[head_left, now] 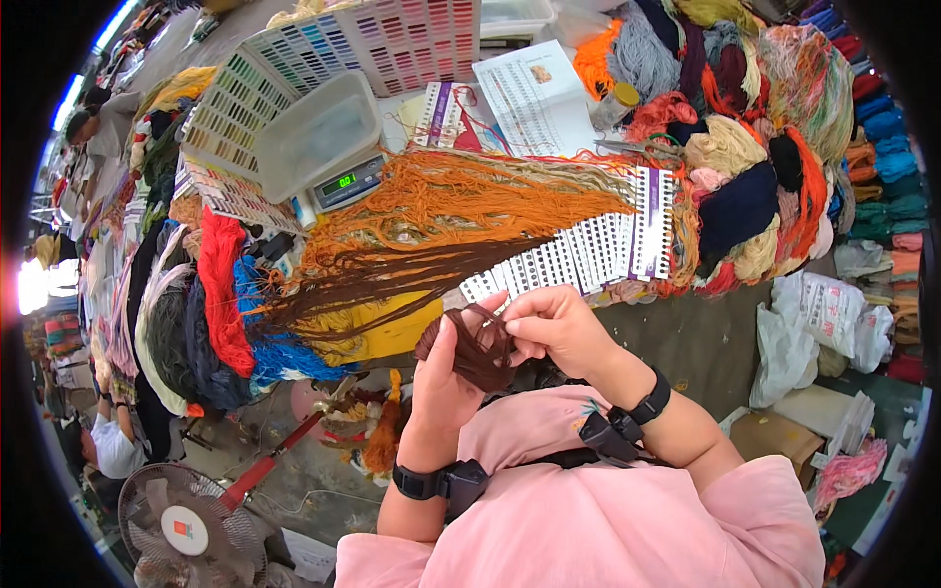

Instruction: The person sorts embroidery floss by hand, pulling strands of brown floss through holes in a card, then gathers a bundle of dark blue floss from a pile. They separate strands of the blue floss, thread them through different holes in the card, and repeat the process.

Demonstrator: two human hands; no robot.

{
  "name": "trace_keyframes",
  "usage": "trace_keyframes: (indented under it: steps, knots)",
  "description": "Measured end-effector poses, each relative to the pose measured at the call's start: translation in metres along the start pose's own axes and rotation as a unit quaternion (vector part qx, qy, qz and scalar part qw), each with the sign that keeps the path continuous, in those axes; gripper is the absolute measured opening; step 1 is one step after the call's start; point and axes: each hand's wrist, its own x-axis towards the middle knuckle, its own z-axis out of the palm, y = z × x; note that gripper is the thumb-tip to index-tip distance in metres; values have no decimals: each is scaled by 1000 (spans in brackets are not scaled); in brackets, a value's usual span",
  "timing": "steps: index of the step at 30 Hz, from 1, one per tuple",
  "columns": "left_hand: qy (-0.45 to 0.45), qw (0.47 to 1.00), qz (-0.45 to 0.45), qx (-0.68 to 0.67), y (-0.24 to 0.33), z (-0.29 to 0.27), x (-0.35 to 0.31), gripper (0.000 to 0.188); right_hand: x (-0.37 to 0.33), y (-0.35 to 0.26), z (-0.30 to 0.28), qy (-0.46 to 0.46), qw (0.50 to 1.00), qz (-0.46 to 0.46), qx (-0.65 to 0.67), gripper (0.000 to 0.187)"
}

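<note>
A bundle of dark brown thread [480, 361] is in my left hand [443, 377], its fingers wrapped round it and the thumb lying along its side. With fingertips pinched together, my right hand [557, 328] grips strands at the bundle's right side. Just beyond my hands, long brown strands [392, 284] and orange strands [461, 211] lie spread across the table. Their right ends meet a fanned stack of white punched cards [569, 257], with a purple-striped card [652, 223] at the end.
A digital scale [348, 182] carries a translucent tub [319, 132], before a folding colour chart [363, 49]. Thread hanks, including a red one [223, 289], crowd both sides. Scissors [637, 147] lie beyond the cards. A standing fan [186, 524] is at lower left; plastic bags [823, 318] are at right.
</note>
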Motion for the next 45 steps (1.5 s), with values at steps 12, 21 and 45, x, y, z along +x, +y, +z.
trace_keyframes:
  steps: [12,21,45]
  knots:
    - [-11,997,72,40,0,0,-12,16,-24,-16,24,3,997,-52,51,5]
    - [-52,997,60,-2,7,2,-15,17,-29,-22,30,-3,998,-52,46,7]
    - [-2,999,48,-10,12,-5,-16,16,-26,-25,43,19,999,-26,-13,4]
